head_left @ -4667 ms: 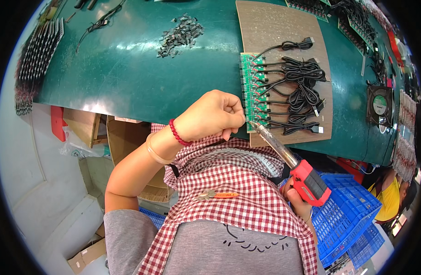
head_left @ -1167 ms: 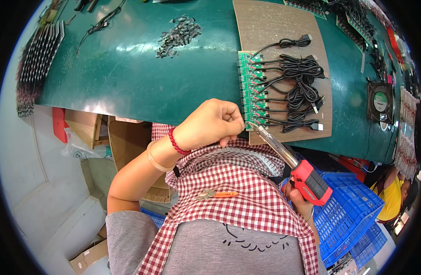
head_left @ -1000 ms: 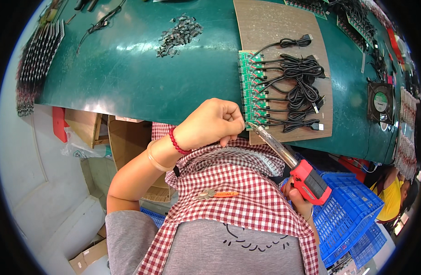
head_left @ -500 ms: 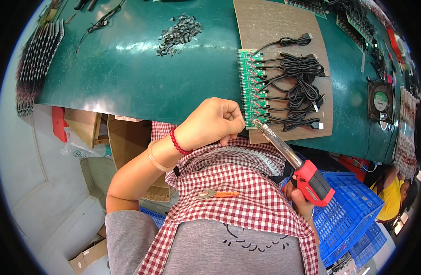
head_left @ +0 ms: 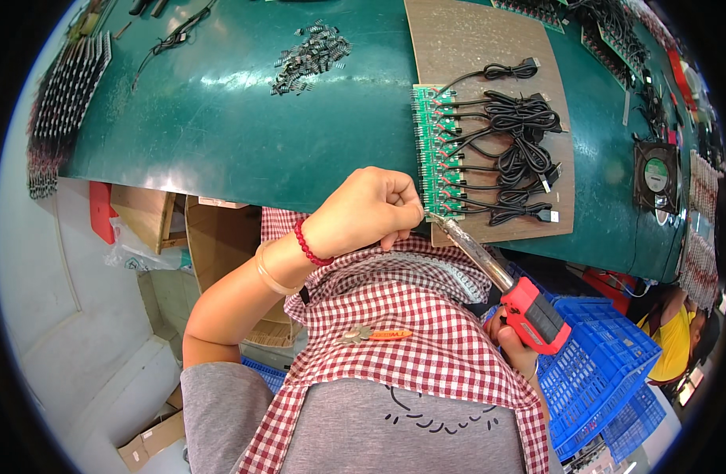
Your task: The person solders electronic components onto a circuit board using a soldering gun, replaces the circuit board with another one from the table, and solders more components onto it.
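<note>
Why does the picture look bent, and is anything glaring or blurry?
Head view: the fisheye lens bows the right edge of the brown board and blackens the corners; head view: pale glare streaks the green table; head view: the soldering iron looks fairly crisp.

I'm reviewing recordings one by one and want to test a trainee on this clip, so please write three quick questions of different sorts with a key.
1. Which hand holds the red-and-black soldering iron?
2. True or false: the black cables run from the green circuit strip to its right, over the brown board.
3. Which of these lies on the green table, left of the strip?
a) black fan
b) pile of small dark parts
c) blue crate

Key:
1. The right hand.
2. True.
3. b.
</note>
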A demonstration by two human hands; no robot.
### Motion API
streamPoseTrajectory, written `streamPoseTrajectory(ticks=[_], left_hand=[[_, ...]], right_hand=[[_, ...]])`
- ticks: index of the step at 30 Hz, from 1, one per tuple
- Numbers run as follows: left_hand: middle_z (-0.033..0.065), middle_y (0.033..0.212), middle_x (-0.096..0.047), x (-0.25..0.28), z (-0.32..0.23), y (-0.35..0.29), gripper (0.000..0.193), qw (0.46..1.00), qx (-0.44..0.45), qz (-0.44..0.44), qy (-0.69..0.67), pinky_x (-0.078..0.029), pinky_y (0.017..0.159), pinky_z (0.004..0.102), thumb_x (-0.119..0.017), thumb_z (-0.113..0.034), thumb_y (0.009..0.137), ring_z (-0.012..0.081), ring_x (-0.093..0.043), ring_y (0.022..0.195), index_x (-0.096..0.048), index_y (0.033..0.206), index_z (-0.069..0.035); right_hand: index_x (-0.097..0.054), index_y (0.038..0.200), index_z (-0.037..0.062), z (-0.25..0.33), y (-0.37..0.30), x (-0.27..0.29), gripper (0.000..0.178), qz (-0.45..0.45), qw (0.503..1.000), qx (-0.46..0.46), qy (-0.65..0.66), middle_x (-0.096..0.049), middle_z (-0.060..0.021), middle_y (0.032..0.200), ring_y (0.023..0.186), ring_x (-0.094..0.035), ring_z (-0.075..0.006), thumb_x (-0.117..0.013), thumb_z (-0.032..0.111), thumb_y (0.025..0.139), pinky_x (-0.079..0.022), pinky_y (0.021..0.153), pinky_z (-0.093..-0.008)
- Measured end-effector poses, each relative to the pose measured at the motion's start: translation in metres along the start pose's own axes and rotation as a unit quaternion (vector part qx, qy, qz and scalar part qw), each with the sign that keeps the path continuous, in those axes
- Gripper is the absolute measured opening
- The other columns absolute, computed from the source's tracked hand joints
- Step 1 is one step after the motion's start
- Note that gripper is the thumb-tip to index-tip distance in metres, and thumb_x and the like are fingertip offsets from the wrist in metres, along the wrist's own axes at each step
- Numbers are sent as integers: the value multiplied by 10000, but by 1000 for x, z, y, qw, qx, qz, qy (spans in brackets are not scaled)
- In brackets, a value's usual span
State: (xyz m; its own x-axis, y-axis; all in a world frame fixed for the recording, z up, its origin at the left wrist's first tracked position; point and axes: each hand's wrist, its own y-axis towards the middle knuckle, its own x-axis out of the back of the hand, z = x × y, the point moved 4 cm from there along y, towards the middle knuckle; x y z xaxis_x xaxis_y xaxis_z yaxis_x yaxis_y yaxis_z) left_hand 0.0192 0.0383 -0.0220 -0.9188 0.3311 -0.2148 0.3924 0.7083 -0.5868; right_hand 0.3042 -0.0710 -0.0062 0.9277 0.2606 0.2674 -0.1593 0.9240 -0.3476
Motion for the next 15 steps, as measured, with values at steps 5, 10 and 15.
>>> streamPoseTrajectory(ticks=[5,10,15], left_hand=[[35,639,-557,0,0,0,118,1000,1,-2,3,-373,440,193,-573,-57,822,54,-470,475,-541,733,14],[40,648,-558,-1,1,1,102,1000,1,-3,0,-374,441,192,-569,-45,814,56,-475,481,-544,739,19],[43,648,-559,-1,2,1,100,1000,3,-7,-3,-374,439,194,-569,-40,812,57,-477,478,-544,736,20]], right_hand=[[-622,829,22,-13,-8,5,179,43,991,21,-125,-571,-79,726,616,-545,-224,-682,124,695,-419,577,-333],[-615,834,26,0,-1,0,177,24,1000,-3,14,-569,-64,745,653,-544,-185,-686,146,724,-421,604,-315],[-615,824,19,6,0,-7,182,-14,970,-92,225,-570,-51,751,668,-539,-154,-694,160,740,-425,608,-299]])
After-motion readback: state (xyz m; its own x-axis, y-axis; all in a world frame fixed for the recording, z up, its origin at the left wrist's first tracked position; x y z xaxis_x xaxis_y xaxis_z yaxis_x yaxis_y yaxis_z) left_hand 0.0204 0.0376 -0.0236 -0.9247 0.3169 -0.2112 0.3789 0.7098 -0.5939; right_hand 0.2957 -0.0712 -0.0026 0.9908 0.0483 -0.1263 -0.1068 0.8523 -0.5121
